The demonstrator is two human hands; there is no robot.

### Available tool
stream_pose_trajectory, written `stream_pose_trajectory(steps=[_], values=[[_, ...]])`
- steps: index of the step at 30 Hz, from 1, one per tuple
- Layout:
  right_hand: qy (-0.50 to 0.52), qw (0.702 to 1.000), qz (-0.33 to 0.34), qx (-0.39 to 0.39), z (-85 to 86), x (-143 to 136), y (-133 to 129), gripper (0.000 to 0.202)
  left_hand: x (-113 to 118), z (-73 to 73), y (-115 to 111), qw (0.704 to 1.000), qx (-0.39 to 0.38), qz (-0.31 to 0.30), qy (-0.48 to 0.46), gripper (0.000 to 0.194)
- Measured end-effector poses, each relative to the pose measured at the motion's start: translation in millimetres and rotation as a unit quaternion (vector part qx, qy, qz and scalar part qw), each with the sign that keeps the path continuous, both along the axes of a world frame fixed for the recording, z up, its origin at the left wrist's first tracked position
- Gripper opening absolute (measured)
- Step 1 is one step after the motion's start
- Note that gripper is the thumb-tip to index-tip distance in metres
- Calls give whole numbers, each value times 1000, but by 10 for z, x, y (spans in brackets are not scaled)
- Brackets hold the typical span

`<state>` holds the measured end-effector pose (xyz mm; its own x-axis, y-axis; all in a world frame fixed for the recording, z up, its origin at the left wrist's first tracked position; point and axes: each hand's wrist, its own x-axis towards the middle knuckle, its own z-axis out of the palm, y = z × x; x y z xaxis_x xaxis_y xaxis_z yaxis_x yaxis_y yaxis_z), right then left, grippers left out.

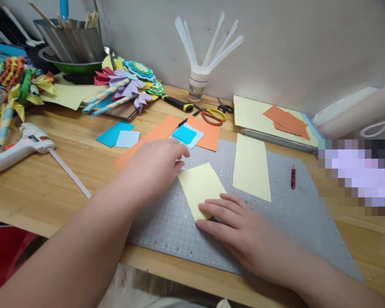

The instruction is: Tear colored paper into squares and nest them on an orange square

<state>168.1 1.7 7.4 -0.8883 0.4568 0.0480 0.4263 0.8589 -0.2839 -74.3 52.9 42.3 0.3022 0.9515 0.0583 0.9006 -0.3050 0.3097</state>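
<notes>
Plain grey wall rises behind a light, grained wooden tabletop, on which a grey cutting mat with a white printed grid lies. On this mat, tilted against its grid lines, sits a small pale-yellow paper rectangle, between the two hands. The right hand is spread wide, fingers slightly apart, fingertips resting on the near right part of the paper. The left hand is loosely curled just beside the far left corner, thumb and forefinger parted with nothing visible between them; whether it touches the paper is hard to tell.

To steady the piece well, the right fingers are best kept flat and light: enough pressure to stop sliding, not enough to crease. Lining an edge up with the grid would give a straight reference. The left hand does well to stay clear of the small bright-blue paper squares stacked beyond it, which look easy to brush askew. A longer pale-yellow paper strip lies apart on the right, away from both hands.
</notes>
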Motion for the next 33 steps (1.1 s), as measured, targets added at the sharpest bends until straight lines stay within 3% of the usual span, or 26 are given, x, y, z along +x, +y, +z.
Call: stream_pose_trajectory(steps=[3, 6, 9, 13, 33], values=[[-4, 1000, 2, -1, 22, -13, -2, 40, 29, -42, -418, 998, 45, -32, 30, 25], [-3, 1000, 0, 5, 24, -20, -3, 40, 54, -259, -788, 996, 63, -60, 11, 28], [-1, 1000, 1, 12, 12, -19, -2, 38, 34, -475, -967, 996, 79, -48, 18, 34], [5, 1000, 2, 19, -1, -17, 1, 39, -4, -570, -1003, 995, 87, -41, 22, 38], [-3, 1000, 6, 16, -20, -6, -1, 40, 16, -562, -1010, 991, 117, -49, 28, 37]])
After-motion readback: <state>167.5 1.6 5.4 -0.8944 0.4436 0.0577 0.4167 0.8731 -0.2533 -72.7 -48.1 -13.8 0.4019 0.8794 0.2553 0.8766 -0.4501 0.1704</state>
